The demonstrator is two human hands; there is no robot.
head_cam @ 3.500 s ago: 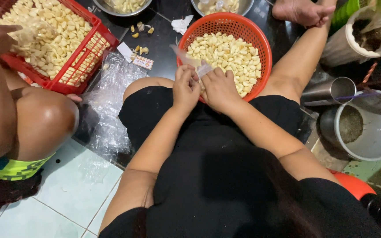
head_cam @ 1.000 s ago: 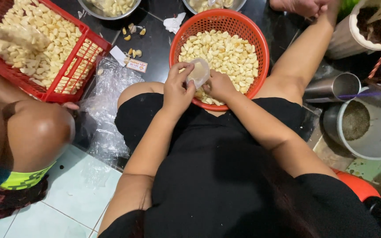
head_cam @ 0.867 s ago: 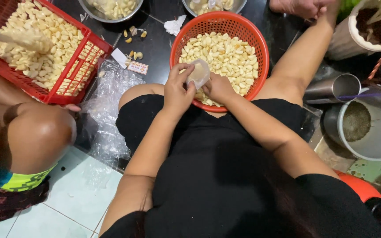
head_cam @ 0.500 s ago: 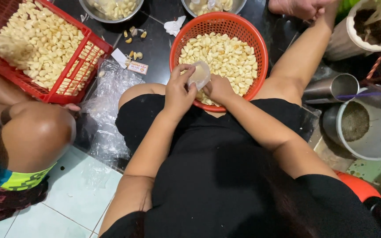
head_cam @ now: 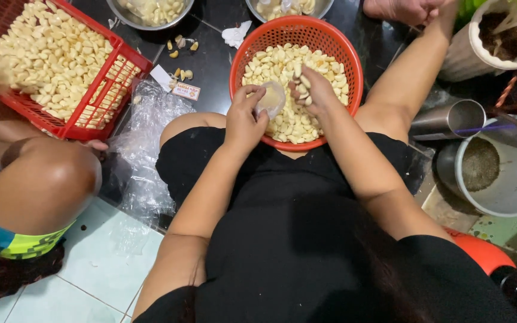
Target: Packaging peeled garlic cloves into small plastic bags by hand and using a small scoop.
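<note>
A: A dark floor mat (head_cam: 210, 66) is spread over pale tiles, and everything is set out low on it. What is placed in the middle?

B: A round orange basket (head_cam: 354, 66) is propped against the lap, likely so it can be reached without stretching. It is filled with peeled garlic cloves (head_cam: 270, 63).

A: What is held by the left hand (head_cam: 243, 116)?

B: A small clear bag (head_cam: 270, 98) is gripped by the curled fingers. It is kept right over the basket's near edge, maybe so nothing gets dropped on the floor.

A: And the right hand (head_cam: 313, 90)?

B: A few cloves are pinched in its bent fingers, just beside the bag's mouth.

A: What is seen on the left side?

B: A red crate (head_cam: 112, 90), also full of cloves, is tipped up on another person's knee (head_cam: 46, 179). Crinkly clear plastic (head_cam: 148, 137) is left between the crate and the basket.

A: Anything at the top?

B: Two metal bowls (head_cam: 148, 11) are parked there, and loose cloves are scattered near them. A grey bucket (head_cam: 498, 173) and a metal cup (head_cam: 450, 119) are set off to the right, away from the hands.
</note>
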